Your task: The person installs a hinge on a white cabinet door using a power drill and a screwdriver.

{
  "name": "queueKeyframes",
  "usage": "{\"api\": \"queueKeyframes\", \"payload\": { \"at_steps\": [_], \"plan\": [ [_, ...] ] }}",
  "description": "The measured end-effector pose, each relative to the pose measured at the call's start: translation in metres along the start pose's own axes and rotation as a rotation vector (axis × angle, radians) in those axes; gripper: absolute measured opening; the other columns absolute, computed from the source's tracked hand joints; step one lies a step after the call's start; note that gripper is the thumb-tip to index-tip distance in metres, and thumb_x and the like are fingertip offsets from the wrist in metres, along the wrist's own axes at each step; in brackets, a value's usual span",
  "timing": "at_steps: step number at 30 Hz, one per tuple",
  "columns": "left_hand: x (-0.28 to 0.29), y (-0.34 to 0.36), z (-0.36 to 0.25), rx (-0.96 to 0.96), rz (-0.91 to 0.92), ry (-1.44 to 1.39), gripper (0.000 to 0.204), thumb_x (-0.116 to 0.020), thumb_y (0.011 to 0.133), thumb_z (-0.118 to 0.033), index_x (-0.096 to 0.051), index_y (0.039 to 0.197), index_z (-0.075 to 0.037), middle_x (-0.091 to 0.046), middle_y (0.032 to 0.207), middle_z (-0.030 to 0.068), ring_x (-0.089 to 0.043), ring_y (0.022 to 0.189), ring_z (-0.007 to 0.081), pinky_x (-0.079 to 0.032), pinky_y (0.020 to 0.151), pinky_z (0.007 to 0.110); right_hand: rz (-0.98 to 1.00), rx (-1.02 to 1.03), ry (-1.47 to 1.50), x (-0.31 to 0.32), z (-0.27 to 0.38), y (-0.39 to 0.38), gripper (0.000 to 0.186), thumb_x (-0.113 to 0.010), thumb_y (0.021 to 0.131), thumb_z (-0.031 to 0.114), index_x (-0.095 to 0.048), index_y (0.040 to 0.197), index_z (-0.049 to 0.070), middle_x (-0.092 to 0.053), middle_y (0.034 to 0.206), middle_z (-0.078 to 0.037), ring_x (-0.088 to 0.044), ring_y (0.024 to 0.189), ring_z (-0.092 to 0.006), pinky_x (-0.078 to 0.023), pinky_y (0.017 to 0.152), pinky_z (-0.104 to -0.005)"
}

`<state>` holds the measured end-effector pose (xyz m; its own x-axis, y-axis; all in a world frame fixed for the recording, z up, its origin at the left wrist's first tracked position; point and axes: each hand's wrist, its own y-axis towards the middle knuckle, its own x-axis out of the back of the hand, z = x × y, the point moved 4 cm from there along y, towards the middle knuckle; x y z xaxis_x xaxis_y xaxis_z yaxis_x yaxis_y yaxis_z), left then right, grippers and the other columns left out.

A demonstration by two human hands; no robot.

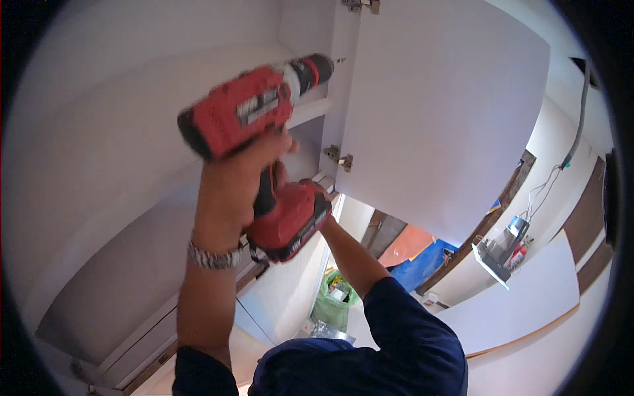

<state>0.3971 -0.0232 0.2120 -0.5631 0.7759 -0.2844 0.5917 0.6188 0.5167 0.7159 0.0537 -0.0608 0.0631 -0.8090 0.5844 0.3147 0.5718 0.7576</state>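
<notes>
Left hand (231, 178) has its fingers wrapped round the red drill (264, 125), right hand (317, 191) steadying the battery base, bit aimed near the cabinet door (442, 112) hinge (338, 157), driving looks unfinished.

Bright even light; motion blur; fisheye-dark rim.

A red-and-black drill (254, 112), white cabinet door (442, 112), navy sleeves (409, 330), silver watch (212, 257), green bag (330, 303).

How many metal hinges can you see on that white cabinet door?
2. One hinge sits partway down the white cabinet door, right of the red drill; the other hinge is at the picture's top edge. More may lie out of view.
</notes>
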Motion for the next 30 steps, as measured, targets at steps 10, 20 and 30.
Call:
{"api": "queueKeyframes", "payload": {
  "at_steps": [10, 20, 30],
  "plan": [
    [0.008, 0.166, -0.068, -0.058, 0.066, 0.134, 0.014, -0.069, 0.079, -0.013, -0.063, 0.089, -0.006, -0.066, 0.076, 0.0091, -0.057, 0.052, 0.0130, -0.048, 0.046, 0.027, 0.221, -0.048, 0.215, 0.008, 0.129, 0.007, 0.043, -0.060, 0.089, 0.045, -0.069, 0.077, 0.005, -0.066, 0.075, -0.015, -0.065, 0.074, -0.0344, -0.051, 0.066, -0.0428],
    [-0.010, 0.252, -0.074, -0.117, 0.095, 0.145, 0.013, -0.069, 0.076, -0.012, -0.064, 0.087, -0.007, -0.064, 0.071, 0.0074, -0.061, 0.056, 0.0155, -0.049, 0.048, 0.030, 0.361, -0.106, 0.160, 0.004, 0.129, 0.007, 0.052, -0.052, 0.093, 0.051, -0.068, 0.076, 0.004, -0.067, 0.082, -0.016, -0.065, 0.079, -0.0359, -0.051, 0.073, -0.0445],
    [-0.025, 0.285, -0.065, -0.155, 0.129, 0.126, 0.008, -0.064, 0.072, -0.003, -0.059, 0.071, 0.003, -0.058, 0.061, 0.0124, -0.055, 0.047, 0.0221, -0.044, 0.043, 0.038, 0.221, -0.023, 0.142, -0.006, 0.121, 0.008, 0.045, -0.062, 0.090, 0.039, -0.060, 0.065, 0.002, -0.062, 0.067, -0.017, -0.062, 0.068, -0.0367, -0.049, 0.062, -0.0446]
  ]
}}
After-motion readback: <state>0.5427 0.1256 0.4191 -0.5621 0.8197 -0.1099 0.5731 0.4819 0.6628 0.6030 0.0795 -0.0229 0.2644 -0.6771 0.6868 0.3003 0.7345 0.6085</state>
